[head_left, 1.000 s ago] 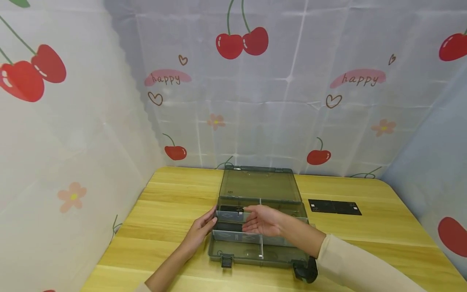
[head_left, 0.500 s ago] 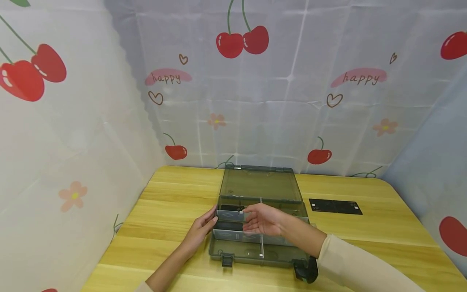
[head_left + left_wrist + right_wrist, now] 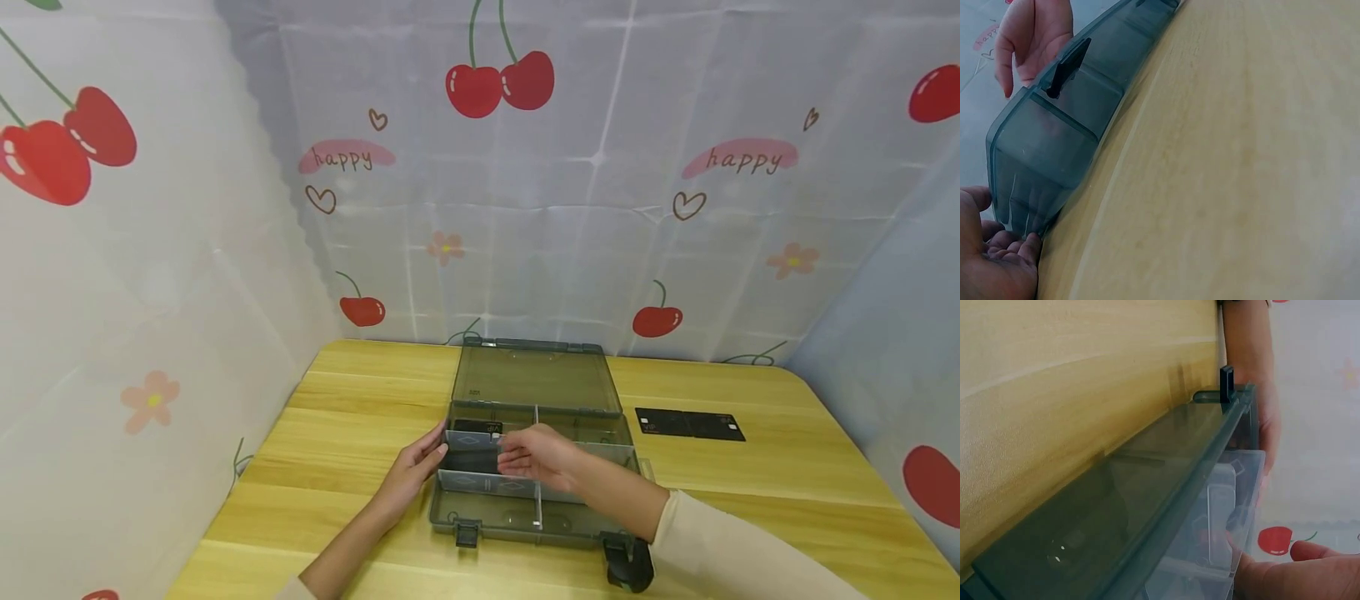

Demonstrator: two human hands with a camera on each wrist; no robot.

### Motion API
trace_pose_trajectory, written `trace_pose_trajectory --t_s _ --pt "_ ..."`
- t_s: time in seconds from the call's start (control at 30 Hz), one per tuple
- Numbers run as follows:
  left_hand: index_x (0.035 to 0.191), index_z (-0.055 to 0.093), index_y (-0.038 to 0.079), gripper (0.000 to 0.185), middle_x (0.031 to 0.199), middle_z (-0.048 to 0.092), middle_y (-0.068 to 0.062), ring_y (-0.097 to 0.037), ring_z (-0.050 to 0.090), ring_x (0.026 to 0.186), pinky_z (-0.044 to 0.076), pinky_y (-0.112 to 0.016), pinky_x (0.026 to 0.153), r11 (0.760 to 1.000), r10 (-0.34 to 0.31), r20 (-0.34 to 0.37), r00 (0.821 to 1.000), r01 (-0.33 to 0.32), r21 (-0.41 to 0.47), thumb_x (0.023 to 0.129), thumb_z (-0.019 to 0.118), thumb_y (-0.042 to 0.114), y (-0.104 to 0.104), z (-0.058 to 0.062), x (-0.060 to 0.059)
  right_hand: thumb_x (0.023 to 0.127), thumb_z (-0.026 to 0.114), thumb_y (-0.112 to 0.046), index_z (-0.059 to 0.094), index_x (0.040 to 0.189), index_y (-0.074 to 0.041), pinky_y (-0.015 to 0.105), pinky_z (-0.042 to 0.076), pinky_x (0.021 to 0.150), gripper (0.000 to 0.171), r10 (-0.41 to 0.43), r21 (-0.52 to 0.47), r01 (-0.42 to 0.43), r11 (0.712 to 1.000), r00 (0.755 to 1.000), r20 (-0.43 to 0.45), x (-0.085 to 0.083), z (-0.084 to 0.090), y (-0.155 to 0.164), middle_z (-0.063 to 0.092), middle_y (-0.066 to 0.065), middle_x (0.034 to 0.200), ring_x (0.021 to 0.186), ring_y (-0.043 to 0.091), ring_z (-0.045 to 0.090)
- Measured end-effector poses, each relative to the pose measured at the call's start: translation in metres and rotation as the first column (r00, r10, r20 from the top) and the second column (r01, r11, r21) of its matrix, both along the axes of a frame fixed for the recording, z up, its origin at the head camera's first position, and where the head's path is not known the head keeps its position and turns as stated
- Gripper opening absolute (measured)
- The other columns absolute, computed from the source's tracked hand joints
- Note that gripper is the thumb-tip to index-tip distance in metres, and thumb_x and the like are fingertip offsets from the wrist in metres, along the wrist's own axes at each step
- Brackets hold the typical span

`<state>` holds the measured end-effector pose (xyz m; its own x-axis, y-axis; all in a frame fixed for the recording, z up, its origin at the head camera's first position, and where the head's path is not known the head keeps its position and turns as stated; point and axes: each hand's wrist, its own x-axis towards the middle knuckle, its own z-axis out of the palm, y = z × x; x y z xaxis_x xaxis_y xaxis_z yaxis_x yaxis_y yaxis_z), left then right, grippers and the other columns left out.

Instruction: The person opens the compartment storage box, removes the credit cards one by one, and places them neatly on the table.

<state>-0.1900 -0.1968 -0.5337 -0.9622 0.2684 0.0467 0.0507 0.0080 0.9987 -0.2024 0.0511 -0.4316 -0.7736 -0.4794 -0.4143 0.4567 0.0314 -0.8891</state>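
On the table point(image 3: 367, 392), left fingers point(image 3: 428, 437) grip the box point(image 3: 517, 534); right fingers point(image 3: 516, 457), loose, have shifted.

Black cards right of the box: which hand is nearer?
Right: the right hand is over the box, left of the cards; the left hand is farther, at the box's left side.

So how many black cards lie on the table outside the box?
2: the left card and right card, end to end, right of the box; more could hide underneath.
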Motion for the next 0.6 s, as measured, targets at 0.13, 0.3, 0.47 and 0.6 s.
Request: trace_pose_trajectory --t_s 0.13,0.3,0.47,0.6 --pt "0.148 0.032 0.016 0.055 0.152 0.026 -0.008 -0.023 0.028 0.137 0.029 -0.044 0.107 1.0 0.003 0.007 1.0 -0.003 -0.001 0.098 0.05 0.03 -0.0002 -0.0008 -0.0005 0.095 0.048 -0.006 0.048 0.113 0.021 0.044 0.047 0.095 0.032 -0.027 0.013 0.027 1.0 0.998 -0.05 0.0033 -0.0007 -0.0028 0.059 0.015 0.087 0.08 0.022 0.063" --pt "0.149 0.03 0.014 0.055 0.153 0.024 -0.009 -0.024 0.027 0.137 0.028 -0.046 0.107 1.0 0.003 0.006 1.0 -0.003 0.011 0.099 0.049 0.027 0.0002 -0.0017 -0.0003 0.093 0.049 -0.002 0.048 0.114 0.022 0.041 0.049 0.091 0.032 -0.059 0.013 0.06 0.998 0.996 -0.07 0.0048 -0.0013 -0.0055 0.06 0.02 0.092 0.084 0.024 0.064" --pt "0.148 0.031 0.016 0.055 0.152 0.026 -0.008 -0.023 0.028 0.137 0.029 -0.045 0.107 1.0 0.006 0.008 1.0 -0.006 0.002 0.098 0.05 0.03 0.0003 -0.0009 0.0001 0.094 0.048 0.0 0.046 0.118 0.024 0.038 0.052 0.088 0.035 -0.081 0.029 0.084 0.996 0.991 -0.102 0.0065 -0.0029 -0.0084 0.06 0.024 0.098 0.087 0.025 0.065" --pt "0.148 0.032 0.016 0.056 0.152 0.027 -0.008 -0.023 0.029 0.136 0.03 -0.044 0.107 1.0 0.009 0.002 1.0 -0.009 -0.007 0.098 0.051 0.032 0.0002 -0.0005 0.0007 0.093 0.049 0.003 0.047 0.118 0.024 0.037 0.053 0.085 0.033 -0.086 0.033 0.091 0.995 0.989 -0.121 0.0075 -0.0053 -0.0102 0.06 0.026 0.099 0.088 0.028 0.066"
